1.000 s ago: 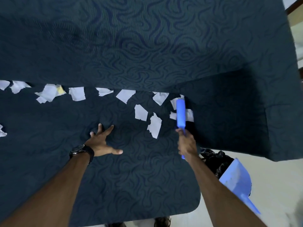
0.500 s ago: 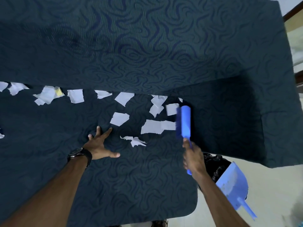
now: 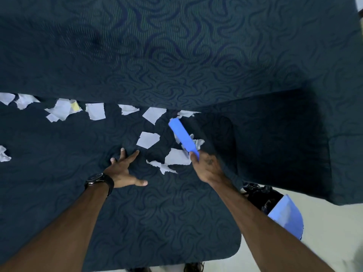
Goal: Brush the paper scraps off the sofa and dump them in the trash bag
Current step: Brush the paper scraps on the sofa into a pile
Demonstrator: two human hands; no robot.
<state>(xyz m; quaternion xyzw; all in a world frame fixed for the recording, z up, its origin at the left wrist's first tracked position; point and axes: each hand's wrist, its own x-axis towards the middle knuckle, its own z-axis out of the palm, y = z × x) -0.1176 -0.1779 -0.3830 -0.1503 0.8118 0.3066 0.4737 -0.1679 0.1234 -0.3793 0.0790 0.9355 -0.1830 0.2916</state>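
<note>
Several white paper scraps (image 3: 147,139) lie on the dark blue patterned sofa seat (image 3: 157,213), most in a row along the backrest crease. My right hand (image 3: 207,167) grips the handle of a blue brush (image 3: 182,136), whose head points up and to the left over scraps near the armrest. My left hand (image 3: 125,169) rests flat on the seat with fingers spread, just left of the nearest scraps. A black trash bag (image 3: 259,195) sits on the floor beside the seat's right corner, partly hidden by my right forearm.
A blue dustpan (image 3: 286,216) lies on the pale floor by the trash bag. The sofa's armrest (image 3: 294,144) rises on the right and the backrest (image 3: 176,55) fills the top. Shoe tips (image 3: 193,267) show below the seat's front edge.
The brush has swung left, its head now tilted towards the backrest crease. The scraps near it have shifted towards the seat's middle. My left hand stays planted.
</note>
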